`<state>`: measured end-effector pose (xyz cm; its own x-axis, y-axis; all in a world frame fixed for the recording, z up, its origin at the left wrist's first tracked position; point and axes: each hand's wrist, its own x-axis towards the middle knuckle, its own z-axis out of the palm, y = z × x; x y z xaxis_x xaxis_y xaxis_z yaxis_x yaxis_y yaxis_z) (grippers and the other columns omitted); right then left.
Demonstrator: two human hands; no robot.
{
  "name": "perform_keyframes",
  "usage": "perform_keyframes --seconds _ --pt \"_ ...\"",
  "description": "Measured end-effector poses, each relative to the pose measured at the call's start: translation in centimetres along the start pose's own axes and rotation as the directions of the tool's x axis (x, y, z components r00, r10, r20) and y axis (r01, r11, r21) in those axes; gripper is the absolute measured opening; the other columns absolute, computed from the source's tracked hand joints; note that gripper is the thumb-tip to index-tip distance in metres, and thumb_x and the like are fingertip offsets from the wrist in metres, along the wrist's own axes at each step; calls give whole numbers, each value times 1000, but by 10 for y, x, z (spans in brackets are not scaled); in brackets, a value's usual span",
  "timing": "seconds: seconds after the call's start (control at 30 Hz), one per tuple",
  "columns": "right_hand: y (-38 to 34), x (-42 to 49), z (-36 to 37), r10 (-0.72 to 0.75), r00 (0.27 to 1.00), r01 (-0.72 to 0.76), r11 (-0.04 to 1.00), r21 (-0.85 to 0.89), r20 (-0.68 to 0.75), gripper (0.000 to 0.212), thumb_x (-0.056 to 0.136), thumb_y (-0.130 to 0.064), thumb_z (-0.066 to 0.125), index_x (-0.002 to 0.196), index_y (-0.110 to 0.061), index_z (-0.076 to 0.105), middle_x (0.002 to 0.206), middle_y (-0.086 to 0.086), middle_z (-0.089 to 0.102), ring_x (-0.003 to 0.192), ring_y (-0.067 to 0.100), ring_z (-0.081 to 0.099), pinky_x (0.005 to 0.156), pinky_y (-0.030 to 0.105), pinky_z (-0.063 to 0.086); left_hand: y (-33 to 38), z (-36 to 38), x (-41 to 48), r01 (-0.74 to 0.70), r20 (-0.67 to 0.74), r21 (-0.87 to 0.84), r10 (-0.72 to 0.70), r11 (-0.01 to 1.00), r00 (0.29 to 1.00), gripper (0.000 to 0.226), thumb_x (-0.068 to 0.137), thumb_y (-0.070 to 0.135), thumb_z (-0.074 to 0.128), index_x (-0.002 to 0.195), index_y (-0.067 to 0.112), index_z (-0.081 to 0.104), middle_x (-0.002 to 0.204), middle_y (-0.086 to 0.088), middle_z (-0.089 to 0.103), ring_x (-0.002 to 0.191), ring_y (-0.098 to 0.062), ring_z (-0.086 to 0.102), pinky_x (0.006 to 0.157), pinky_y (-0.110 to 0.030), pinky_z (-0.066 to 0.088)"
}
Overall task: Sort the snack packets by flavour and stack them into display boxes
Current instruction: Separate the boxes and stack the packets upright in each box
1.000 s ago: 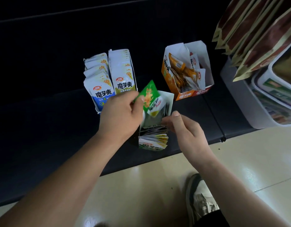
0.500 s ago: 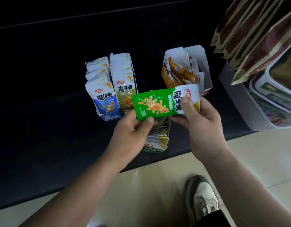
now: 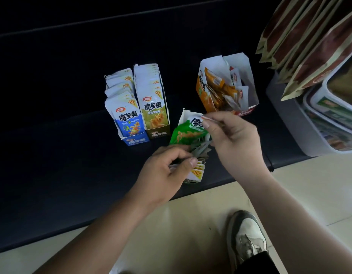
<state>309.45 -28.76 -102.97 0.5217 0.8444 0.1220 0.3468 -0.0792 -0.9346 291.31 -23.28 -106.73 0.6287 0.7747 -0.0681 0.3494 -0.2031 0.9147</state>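
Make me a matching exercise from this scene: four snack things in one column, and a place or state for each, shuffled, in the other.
1. blue box
2. orange box
3. green packet
4. packet stack

A. pinched by the right hand
B. farthest left of the boxes
C. gripped by the left hand
D. holds loosely jumbled packets

Pairs: 1-B, 2-D, 3-A, 4-C

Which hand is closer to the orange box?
Right. The right hand, pinching the green packet, is just in front of the orange box. The left hand is farther back toward the person and leftward, gripping the stacked packets.
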Motion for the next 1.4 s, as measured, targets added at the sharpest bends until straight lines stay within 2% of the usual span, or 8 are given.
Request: perform_keyframes --seconds 0.3,0.5,0.7,0.83,1.0,1.17,1.3,1.4 --pt "4 4 -6 -76 991 88 990 -112 109 12 96 -15 74 106 -17 80 98 -16 76 93 -2 70 77 9 52 -2 4 4 -1 -30 15 1 1000 1000 19 96 42 66 109 27 65 106 8 72 100 -12 70 85 -42 60" --pt "31 -5 15 1 984 21 992 -124 176 12 96 -16 74 105 -16 82 96 -8 78 90 5 72 81 31 61 -2 8 2 -56 -169 44 63 997 984 19 92 32 76 106 22 68 101 4 72 98 -11 71 81 -31 60" --pt "27 -6 10 181 914 -59 945 -323 364 40 106 -54 35 117 -30 65 102 0 64 102 16 59 87 46 54 5 4 7 -103 -370 240 189 965 909 50 72 39 91 93 18 51 92 6 53 82 -15 53 69 -28 47" --pt "25 -12 11 65 941 42 951 -306 331 28 107 -36 45 106 -21 69 91 -3 65 93 12 59 78 37 51 16 -4 9 -267 -115 177 289 947 950 35 81 21 84 108 13 65 110 6 66 106 -12 64 90 -35 53" --pt "29 -7 1 220 975 -222 973 65 33 16 105 -17 58 114 -23 70 98 -3 74 89 20 72 77 35 59 8 -3 -2 -307 216 448 231 839 949 83 71 72 78 141 36 52 131 19 53 120 -8 55 104 -32 43" --pt "26 -3 -1 460 875 -480 865 147 149 21 107 -30 55 118 -38 71 103 8 71 90 25 68 73 28 58 -3 -12 17 -340 258 483 240 807 936 72 75 32 88 138 47 57 120 17 57 109 -12 60 91 -40 53" --pt "37 -6 -3 323 927 -318 946 -57 192 26 104 -25 60 124 -40 67 112 5 61 90 9 62 78 14 53 -7 -41 23 -266 206 479 187 837 960 52 79 30 85 126 44 68 118 22 62 108 -5 60 89 -38 54" --pt "44 -9 0 165 964 -120 971 -207 211 30 98 -21 70 125 -33 67 143 -1 41 128 4 48 106 20 45 -7 -61 25 -169 113 528 129 832 985 43 76 60 73 116 44 74 110 25 66 106 -2 59 87 -36 54"
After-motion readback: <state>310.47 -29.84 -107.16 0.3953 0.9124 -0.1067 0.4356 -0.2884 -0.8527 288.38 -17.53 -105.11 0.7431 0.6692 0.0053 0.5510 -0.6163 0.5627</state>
